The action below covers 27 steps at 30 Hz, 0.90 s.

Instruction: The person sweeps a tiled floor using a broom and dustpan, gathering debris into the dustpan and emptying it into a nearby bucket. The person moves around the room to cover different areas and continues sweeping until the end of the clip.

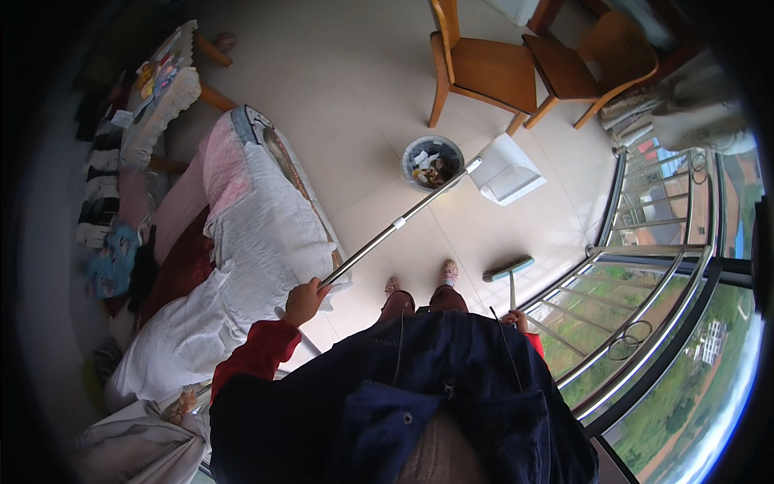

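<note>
My left hand (pixel 304 302) is closed around the metal handle (pixel 369 245) of a long-handled dustpan. Its white pan (pixel 508 171) is at the far end, beside a round waste bin (pixel 433 140) with a grey liner and mixed rubbish inside. The handle passes across the bin's near right side. At my right side, my right hand (pixel 516 320) grips the pale handle of a broom, partly hidden by my dark jacket. The broom head (pixel 509 270), blue-green with dark bristles, lies near the floor to the right of my feet.
Two wooden chairs (pixel 493 69) stand beyond the bin. A sofa draped with white and pink covers (pixel 260 218) runs along the left, with a lace-covered table (pixel 175 97) behind it. Metal railings (pixel 641 251) and windows line the right. A curtain (pixel 145 444) hangs at the lower left.
</note>
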Motion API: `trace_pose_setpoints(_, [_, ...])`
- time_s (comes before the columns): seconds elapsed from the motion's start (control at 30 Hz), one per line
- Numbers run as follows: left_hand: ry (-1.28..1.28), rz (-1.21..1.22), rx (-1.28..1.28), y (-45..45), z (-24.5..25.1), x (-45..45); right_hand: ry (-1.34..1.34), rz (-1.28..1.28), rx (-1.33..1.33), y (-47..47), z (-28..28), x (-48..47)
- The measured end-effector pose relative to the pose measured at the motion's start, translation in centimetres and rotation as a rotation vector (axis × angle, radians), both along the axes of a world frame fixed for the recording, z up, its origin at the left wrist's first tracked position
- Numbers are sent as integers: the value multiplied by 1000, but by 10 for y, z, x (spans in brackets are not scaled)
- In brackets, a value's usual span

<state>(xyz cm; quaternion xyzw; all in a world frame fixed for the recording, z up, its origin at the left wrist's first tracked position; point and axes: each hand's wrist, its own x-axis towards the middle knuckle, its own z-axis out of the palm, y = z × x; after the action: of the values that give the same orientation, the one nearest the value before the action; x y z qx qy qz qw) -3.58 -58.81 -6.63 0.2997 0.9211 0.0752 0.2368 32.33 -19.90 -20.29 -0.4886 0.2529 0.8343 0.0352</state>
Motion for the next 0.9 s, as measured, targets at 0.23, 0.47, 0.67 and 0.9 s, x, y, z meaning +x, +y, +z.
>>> trace_pose_setpoints(0.23, [137, 196, -36, -45, 28, 10, -39, 133, 50, 8, -26, -10])
trace_pose_setpoints(0.47, [264, 277, 20, -50, 18, 16, 107, 296, 51, 23, -35, -13])
trace_pose_setpoints(0.67, [299, 373, 56, -42, -8, 31, 37, 390, 119, 28, -29, -21])
trace_pose_setpoints(0.9, [275, 390, 70, -44, -38, 49, 33, 404, 86, 24, -18, -21])
